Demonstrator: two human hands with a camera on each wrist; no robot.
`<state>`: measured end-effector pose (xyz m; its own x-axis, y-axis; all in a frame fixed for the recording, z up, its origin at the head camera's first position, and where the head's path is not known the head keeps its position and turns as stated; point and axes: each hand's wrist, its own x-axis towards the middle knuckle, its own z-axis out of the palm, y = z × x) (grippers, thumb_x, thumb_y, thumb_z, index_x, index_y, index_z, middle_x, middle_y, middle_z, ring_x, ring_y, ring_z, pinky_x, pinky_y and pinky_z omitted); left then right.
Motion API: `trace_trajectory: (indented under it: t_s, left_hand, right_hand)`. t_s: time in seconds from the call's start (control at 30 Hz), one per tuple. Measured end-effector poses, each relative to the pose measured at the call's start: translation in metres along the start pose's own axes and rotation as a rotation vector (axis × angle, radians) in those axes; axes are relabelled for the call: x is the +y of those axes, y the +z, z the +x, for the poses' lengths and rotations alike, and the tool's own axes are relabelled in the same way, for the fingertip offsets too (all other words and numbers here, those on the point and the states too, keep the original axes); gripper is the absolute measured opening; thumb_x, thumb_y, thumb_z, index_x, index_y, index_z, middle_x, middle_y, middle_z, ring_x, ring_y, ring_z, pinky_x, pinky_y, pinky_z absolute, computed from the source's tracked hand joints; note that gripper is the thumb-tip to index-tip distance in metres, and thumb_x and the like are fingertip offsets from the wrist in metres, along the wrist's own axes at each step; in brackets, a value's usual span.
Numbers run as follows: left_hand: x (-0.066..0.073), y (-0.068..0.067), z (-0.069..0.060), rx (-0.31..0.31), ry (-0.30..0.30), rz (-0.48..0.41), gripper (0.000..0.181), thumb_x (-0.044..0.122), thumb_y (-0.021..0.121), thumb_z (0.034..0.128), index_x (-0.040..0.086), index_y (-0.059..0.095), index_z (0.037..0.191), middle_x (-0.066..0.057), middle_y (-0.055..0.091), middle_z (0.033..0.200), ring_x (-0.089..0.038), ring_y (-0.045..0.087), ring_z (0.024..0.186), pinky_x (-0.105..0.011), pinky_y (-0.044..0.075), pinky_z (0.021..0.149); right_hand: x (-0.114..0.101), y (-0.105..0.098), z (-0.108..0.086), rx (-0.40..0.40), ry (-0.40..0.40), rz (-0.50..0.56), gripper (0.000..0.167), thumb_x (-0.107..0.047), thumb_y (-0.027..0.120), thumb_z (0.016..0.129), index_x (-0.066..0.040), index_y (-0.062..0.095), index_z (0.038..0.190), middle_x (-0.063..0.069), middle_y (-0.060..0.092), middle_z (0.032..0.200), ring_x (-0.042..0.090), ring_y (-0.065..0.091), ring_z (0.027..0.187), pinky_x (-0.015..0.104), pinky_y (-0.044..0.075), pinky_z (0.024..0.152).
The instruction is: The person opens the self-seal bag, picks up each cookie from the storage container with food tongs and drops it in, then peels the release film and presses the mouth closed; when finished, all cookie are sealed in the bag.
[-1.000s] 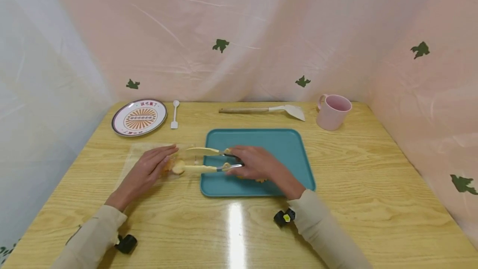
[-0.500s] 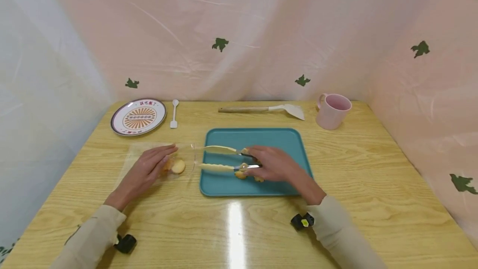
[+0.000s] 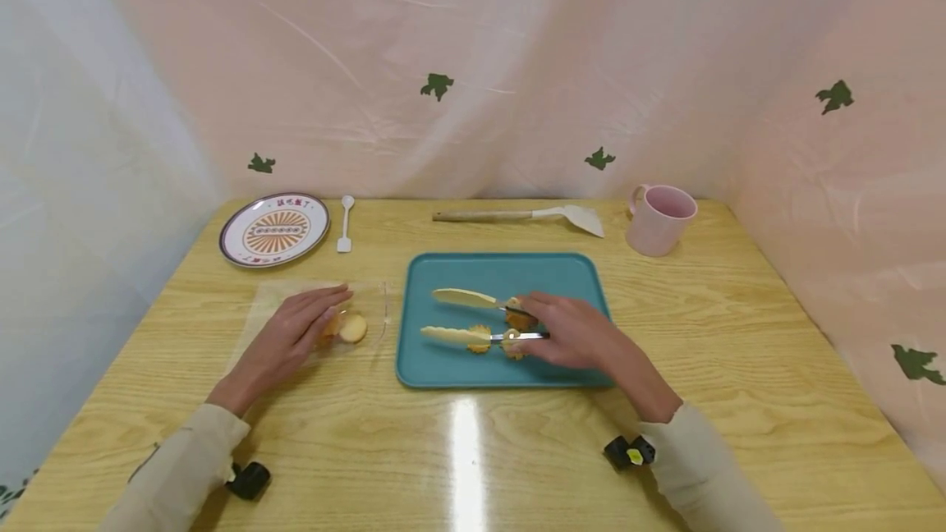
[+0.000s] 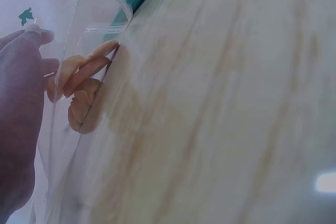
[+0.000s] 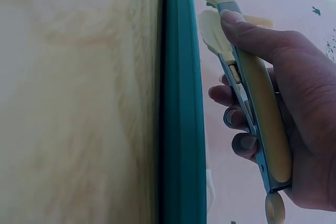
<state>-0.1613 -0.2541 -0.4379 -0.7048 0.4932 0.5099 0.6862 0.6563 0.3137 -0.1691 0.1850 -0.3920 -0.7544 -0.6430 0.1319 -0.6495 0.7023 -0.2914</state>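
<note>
My left hand [image 3: 291, 331] holds a clear plastic bag [image 3: 373, 335] lying left of the tray, its mouth facing the tray. Inside, near my fingertips, are several biscuits [image 4: 86, 80]; a pale round biscuit [image 3: 353, 328] shows plainly from above. With my right hand [image 3: 572, 331] I grip kitchen tongs [image 5: 257, 93] with cream-coloured heads. The heads stand apart above the teal tray [image 3: 436, 372] with nothing between them. Below the tongs lie golden biscuits, one [image 3: 479, 343] partly under the lower head, others [image 3: 521, 320] partly hidden by my fingers.
Behind the bag stand a patterned plate [image 3: 275, 230] and a small white spoon [image 3: 345, 226]. A spatula with a wooden handle [image 3: 484, 217] lies behind the tray. At the back right is a pink mug [image 3: 660, 222]. Printed cloth encloses the wooden table [image 3: 355, 450].
The tongs have come out of the bag's mouth and moved right over the tray with my right hand. A biscuit is left in the bag. My left hand has stayed put.
</note>
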Motion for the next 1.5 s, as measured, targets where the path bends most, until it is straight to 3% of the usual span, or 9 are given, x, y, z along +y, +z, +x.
trace_trajectory:
  t_s: [0.23, 0.33, 0.5, 0.73, 0.9, 1.17, 1.5]
  left_hand:
    - [0.000, -0.001, 0.000, -0.002, -0.002, 0.001, 0.039, -0.002, 0.058, 0.1026, 0.004, 0.061, 0.141, -0.016, 0.061, 0.143, -0.037, 0.054, 0.130, -0.036, 0.032, 0.118]
    - [0.000, -0.001, 0.000, -0.002, -0.001, -0.002, 0.040, -0.002, 0.058, 0.1026, 0.004, 0.061, 0.142, -0.016, 0.061, 0.143, -0.037, 0.054, 0.130, -0.037, 0.033, 0.117]
    - [-0.001, 0.000, 0.000, 0.006, 0.008, -0.008, 0.040, -0.003, 0.058, 0.1021, 0.004, 0.061, 0.141, -0.015, 0.061, 0.143, -0.038, 0.055, 0.130, -0.038, 0.033, 0.117]
    - [-0.001, 0.001, 0.000, 0.007, 0.016, -0.006, 0.041, -0.004, 0.059, 0.1017, 0.004, 0.061, 0.142, -0.015, 0.061, 0.143, -0.038, 0.054, 0.130, -0.039, 0.033, 0.117]
    - [0.000, 0.000, 0.000, -0.006, 0.000, 0.005, 0.039, -0.001, 0.058, 0.1035, 0.004, 0.061, 0.142, -0.015, 0.061, 0.143, -0.038, 0.055, 0.130, -0.042, 0.035, 0.116]
    - [0.001, -0.001, 0.000, -0.006, -0.007, -0.006, 0.040, -0.001, 0.058, 0.1031, 0.006, 0.061, 0.143, -0.014, 0.061, 0.143, -0.038, 0.054, 0.131, -0.042, 0.036, 0.116]
    - [-0.001, 0.001, -0.002, -0.004, 0.000, -0.006, 0.041, -0.002, 0.059, 0.1025, 0.006, 0.061, 0.143, -0.014, 0.061, 0.143, -0.037, 0.054, 0.131, -0.043, 0.036, 0.115]
  right_hand:
    - [0.004, -0.002, -0.015, 0.030, -0.028, -0.033, 0.053, -0.049, 0.077, 0.091, -0.005, 0.066, 0.119, 0.002, 0.064, 0.095, 0.016, 0.061, 0.076, 0.040, 0.054, 0.068]
    - [0.005, -0.003, -0.021, 0.034, -0.025, -0.046, 0.053, -0.049, 0.077, 0.091, -0.005, 0.067, 0.119, 0.000, 0.065, 0.095, 0.015, 0.061, 0.075, 0.038, 0.055, 0.066]
    - [0.005, -0.008, -0.032, 0.023, -0.010, -0.071, 0.060, -0.049, 0.077, 0.092, -0.001, 0.065, 0.127, 0.003, 0.067, 0.099, 0.019, 0.067, 0.080, 0.042, 0.057, 0.067]
    - [0.005, -0.013, -0.045, 0.018, 0.022, -0.110, 0.066, -0.048, 0.078, 0.091, 0.003, 0.066, 0.132, 0.016, 0.068, 0.124, 0.030, 0.072, 0.094, 0.048, 0.060, 0.073]
    - [0.005, -0.015, -0.051, -0.012, 0.036, -0.111, 0.069, -0.049, 0.077, 0.091, 0.003, 0.065, 0.134, 0.018, 0.067, 0.125, 0.030, 0.071, 0.093, 0.047, 0.059, 0.070]
    - [0.006, -0.021, -0.056, -0.040, 0.061, -0.102, 0.068, -0.049, 0.075, 0.093, 0.004, 0.064, 0.135, 0.021, 0.066, 0.130, 0.036, 0.071, 0.100, 0.051, 0.059, 0.076]
    - [0.005, -0.022, -0.060, -0.039, 0.055, -0.086, 0.064, -0.047, 0.077, 0.091, 0.001, 0.066, 0.132, 0.010, 0.068, 0.115, 0.017, 0.066, 0.077, 0.038, 0.055, 0.061]
